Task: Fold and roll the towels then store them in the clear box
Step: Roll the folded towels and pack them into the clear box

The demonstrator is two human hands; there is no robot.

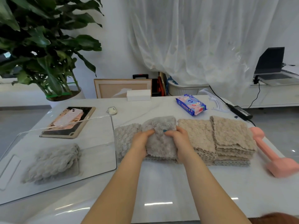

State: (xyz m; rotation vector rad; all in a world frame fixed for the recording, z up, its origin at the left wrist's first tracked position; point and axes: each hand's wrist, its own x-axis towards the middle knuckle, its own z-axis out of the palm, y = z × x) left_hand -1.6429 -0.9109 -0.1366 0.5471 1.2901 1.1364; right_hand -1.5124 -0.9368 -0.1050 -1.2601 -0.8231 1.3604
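Note:
A grey fluffy towel [160, 139] lies partly folded on a stack of grey towels [124, 139] in the middle of the white table. My left hand [140, 143] grips its left side and my right hand [179, 139] grips its right side, thumbs pressed into the pile. To the right stand two stacks of beige towels [226, 139]. The clear box [113, 143] sits at the left, and one rolled grey towel [53, 162] lies inside it.
A pink dumbbell [273, 159] lies at the right edge. Behind are a tablet with a phone on it [69, 122], an earbud case [112, 110], a white box [138, 95], a wipes pack [191, 104] and a power adapter [241, 111]. A potted plant [40, 46] stands at the far left.

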